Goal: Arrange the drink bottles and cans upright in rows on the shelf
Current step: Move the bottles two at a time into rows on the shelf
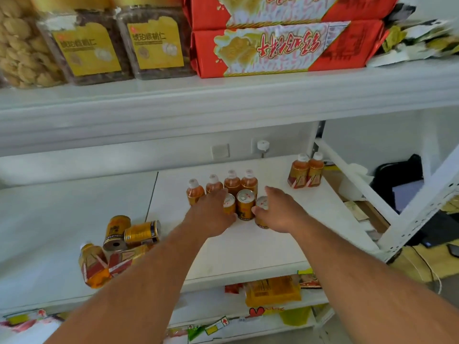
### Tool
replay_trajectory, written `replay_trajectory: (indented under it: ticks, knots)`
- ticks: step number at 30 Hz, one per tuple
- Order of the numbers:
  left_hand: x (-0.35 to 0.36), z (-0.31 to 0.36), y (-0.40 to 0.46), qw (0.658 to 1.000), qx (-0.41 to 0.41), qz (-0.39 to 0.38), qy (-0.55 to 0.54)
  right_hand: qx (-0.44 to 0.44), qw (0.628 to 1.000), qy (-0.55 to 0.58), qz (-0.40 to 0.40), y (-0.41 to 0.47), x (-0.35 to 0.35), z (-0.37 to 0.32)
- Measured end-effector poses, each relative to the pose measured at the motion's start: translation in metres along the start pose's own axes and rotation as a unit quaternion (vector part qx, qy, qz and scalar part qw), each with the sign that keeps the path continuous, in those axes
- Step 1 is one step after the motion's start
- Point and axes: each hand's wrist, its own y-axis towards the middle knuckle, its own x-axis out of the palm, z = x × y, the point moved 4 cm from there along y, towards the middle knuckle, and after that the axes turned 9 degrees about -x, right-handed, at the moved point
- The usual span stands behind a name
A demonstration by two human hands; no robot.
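Cans (246,203) upright — left hand (213,214), right hand (279,213) flanking, touching

The two clear plastic jars (121,43) of dark brown nuts on the top shelf each carry a yellow label (155,45) printed with the Chinese characters 琥珀核桃仁. The red cardboard box (285,49) beside them bears large red Chinese characters, upside down and too stylised to read with certainty. Print on the gold drink cans (246,203) and the orange bottles (306,172) is too small and blurred to read.
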Motion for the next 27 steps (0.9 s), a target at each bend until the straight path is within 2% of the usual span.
replay_trajectory:
  ticks: [7, 12, 19, 27]
  knots:
    - [-0.018, 0.003, 0.07, 0.999, 0.028, 0.037, 0.026, 0.023, 0.999, 0.037, 0.009, 0.052, 0.001, 0.017]
    - [-0.018, 0.01, 0.1, 0.998, 0.034, 0.032, 0.044, 0.034, 0.998, 0.047, 0.002, 0.08, 0.01, 0.023]
    - [-0.007, 0.015, 0.133, 0.997, 0.03, 0.0, 0.071, 0.043, 0.994, 0.101, -0.011, 0.122, 0.016, 0.042]
    - [0.004, 0.02, 0.158, 0.987, -0.008, -0.052, 0.151, 0.049, 0.983, 0.171, -0.037, 0.152, 0.029, 0.052]
